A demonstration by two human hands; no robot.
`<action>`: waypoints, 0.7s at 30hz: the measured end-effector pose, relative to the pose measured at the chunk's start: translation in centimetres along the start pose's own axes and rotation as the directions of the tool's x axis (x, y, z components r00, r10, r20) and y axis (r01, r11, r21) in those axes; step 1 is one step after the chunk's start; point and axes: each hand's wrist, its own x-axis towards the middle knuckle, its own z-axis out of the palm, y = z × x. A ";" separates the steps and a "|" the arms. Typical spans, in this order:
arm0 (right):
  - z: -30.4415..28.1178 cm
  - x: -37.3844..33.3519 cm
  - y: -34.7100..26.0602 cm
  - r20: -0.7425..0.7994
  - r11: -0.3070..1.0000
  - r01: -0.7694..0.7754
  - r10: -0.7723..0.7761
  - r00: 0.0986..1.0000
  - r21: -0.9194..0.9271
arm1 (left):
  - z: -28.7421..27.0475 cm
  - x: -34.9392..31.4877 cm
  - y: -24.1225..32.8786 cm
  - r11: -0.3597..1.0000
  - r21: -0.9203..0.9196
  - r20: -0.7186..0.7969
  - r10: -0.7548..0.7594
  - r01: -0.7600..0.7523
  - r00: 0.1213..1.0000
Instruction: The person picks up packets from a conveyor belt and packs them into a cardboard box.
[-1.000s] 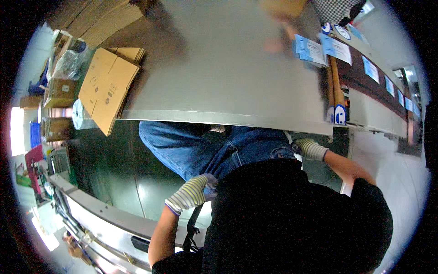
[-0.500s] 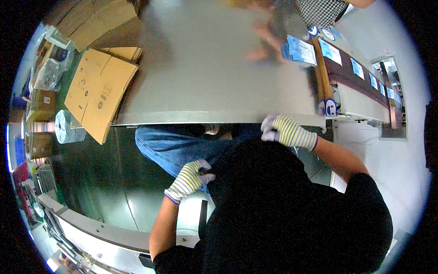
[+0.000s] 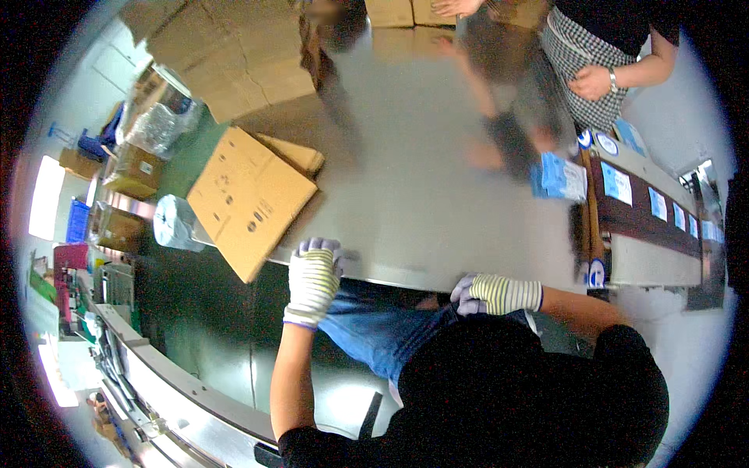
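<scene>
My left hand (image 3: 314,282), in a striped white and yellow glove, is at the table's near edge beside a stack of flat cardboard boxes (image 3: 248,195). Its fingers are apart and slightly bent over the grey tabletop (image 3: 413,226), with nothing seen in them. Gloved the same way, my right hand (image 3: 495,294) hovers over my lap by the table edge. Loosely bent and apart, its fingers show nothing held. The boxes lie tilted across the table's left corner, partly overhanging it.
At the right a dark conveyor belt (image 3: 636,196) carries blue and white packets; a small pile of packets (image 3: 563,178) lies at its end. A co-worker's hand (image 3: 591,83) is at the far right. A plastic-wrapped roll (image 3: 176,222) stands left of the table.
My left hand has risen from beside my lap to the table edge near the cardboard. My right hand stays by the edge. The whole view has shifted, showing more of the far side.
</scene>
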 end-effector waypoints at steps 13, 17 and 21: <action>-2.7 -1.2 3.1 -0.245 0.917 -0.003 -0.104 0.964 -0.400 | 5.3 8.9 -7.9 0.853 0.383 0.131 -0.430 0.354 0.893; -3.8 -1.6 4.0 -0.181 0.904 -0.130 0.059 0.982 -0.408 | 0.8 7.8 -6.0 0.887 0.366 0.151 -0.353 0.280 0.923; -8.0 -0.6 2.1 -0.315 0.939 -0.038 -0.076 0.946 -0.342 | -11.4 7.2 -2.4 0.943 0.235 -0.300 -0.161 0.236 0.940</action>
